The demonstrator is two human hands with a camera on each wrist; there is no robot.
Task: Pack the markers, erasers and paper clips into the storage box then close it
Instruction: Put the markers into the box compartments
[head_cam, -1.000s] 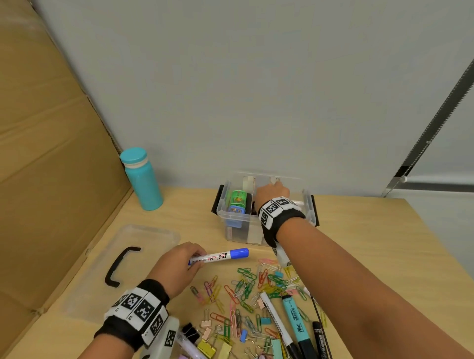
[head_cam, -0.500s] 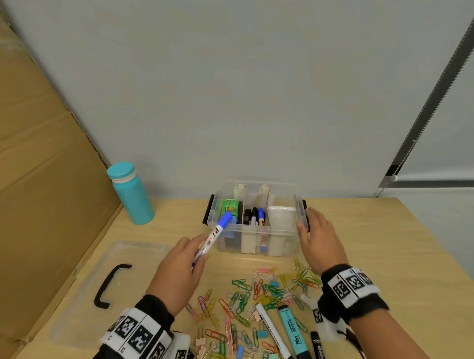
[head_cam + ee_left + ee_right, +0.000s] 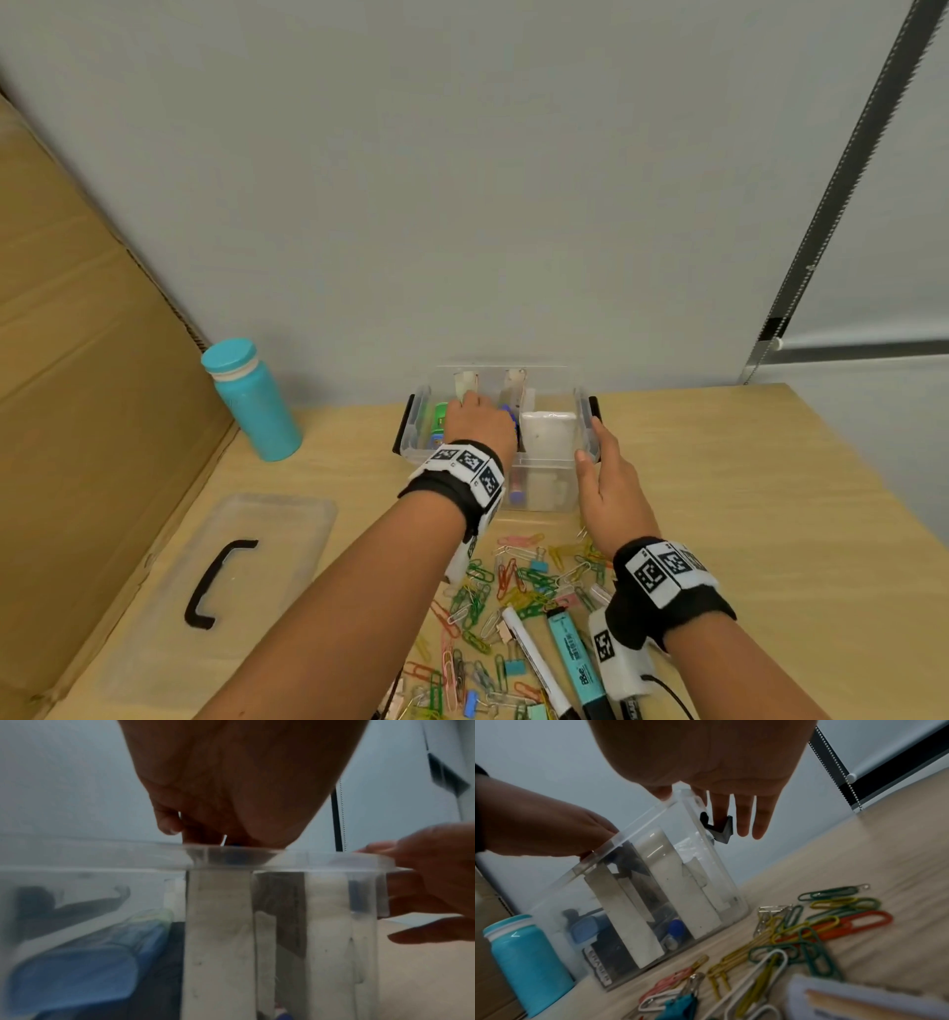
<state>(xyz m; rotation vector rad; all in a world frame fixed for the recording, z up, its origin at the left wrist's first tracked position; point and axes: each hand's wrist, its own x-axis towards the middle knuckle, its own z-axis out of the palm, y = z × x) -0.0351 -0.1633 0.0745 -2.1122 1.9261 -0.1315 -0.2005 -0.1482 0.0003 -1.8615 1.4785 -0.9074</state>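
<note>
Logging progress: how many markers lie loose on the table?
3: a white marker, a teal highlighter beside it, and a black marker mostly hidden under the right wrist camera.

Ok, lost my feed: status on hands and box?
Left hand inside clear plastic storage box, grip unclear. Right hand open, steadying box's right side. Clear lid off; coloured paper clips loose on table.

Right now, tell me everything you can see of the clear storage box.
The storage box is clear plastic with black latches at both ends, standing upright and open at the back of the wooden table, near the wall. White dividers split it into compartments: a green and blue item at the left, markers in the middle, a white block at the right. The left hand reaches in from above; the right hand rests open against its right end. Its lid lies apart, to the left.
</note>
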